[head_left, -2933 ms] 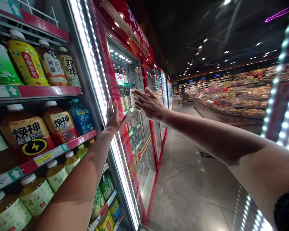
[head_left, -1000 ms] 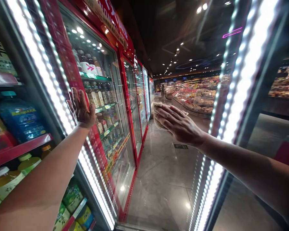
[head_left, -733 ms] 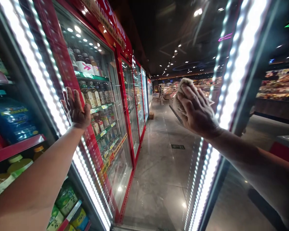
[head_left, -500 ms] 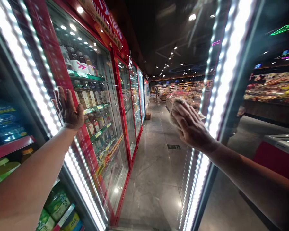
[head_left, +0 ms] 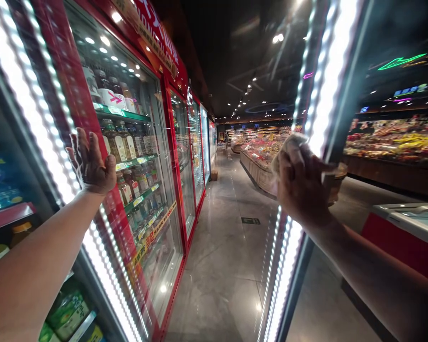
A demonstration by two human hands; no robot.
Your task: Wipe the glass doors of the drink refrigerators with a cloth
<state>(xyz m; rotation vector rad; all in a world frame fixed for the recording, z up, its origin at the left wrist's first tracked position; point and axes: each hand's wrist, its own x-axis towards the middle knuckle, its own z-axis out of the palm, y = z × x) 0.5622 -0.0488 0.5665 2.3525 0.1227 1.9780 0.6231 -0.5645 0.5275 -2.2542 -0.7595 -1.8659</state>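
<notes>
My left hand is raised with its fingers spread, against the glass beside the bright LED strip on the left. Nothing is held in it. On the other side, my right hand is closed over a pale, fluffy cloth. It presses the cloth to the glass door, close to the right-hand LED strip. Part of the cloth is hidden behind my fingers, which are slightly blurred. Through the clear pane the shop aisle shows.
Red-framed drinks coolers line the left, with bottles on shelves. More bottles stand at lower left. A grey floor runs ahead. Produce displays and a red chest freezer stand to the right.
My right hand has moved right with the cloth, to the LED strip, and its fingers have bent more. My left hand keeps its place on the glass. The view has shifted slightly right.
</notes>
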